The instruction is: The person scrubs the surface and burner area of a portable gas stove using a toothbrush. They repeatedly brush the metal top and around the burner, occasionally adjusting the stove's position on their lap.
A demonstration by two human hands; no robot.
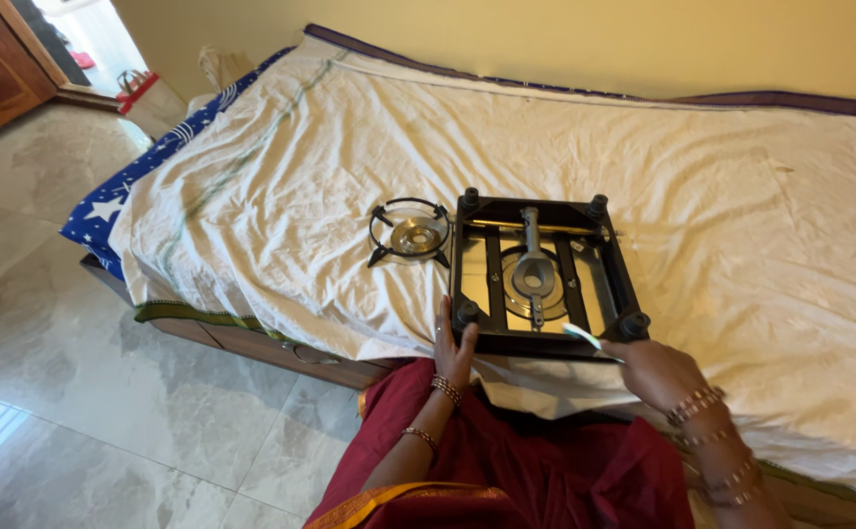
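**Inspector:** Stove (539, 276), single-burner, lies upside down on the white sheet (281, 186) near the front edge of the bed. Black frame, four rubber feet pointing up, shiny steel underside with the burner pipe showing.

**Clerk:** Hands?

**Inspector:** Left hand (452, 345) rests against the stove's near-left corner, fingers extended and laid on the frame beside the foot, not wrapped round it. Right hand (655, 372) sits at the near-right corner, fingers closed on a small pale object (582, 335), thin and flat. What it is I cannot tell.

**Clerk:** Anything else by the stove?

**Inspector:** Pan support (409, 233), a black wire ring with a round metal burner cap inside it, lies just left of the stove's far-left corner, close but apparently not touching. Further left, a blue star-printed cloth (119, 191) shows beneath the sheet. Grey tiled floor (75, 392) lies beyond the bed on that side.

**Clerk:** Handling assessment?

**Inspector:** In my judgement the stove is rigid and moderately heavy, metal throughout. The steel plate looks smooth and likely slippery, with thin edges; the black frame rails offer the sounder hold, one hand on each opposite side. The rubber feet give grip but are small. The soft bedding beneath may let it tip if pressed at one corner.
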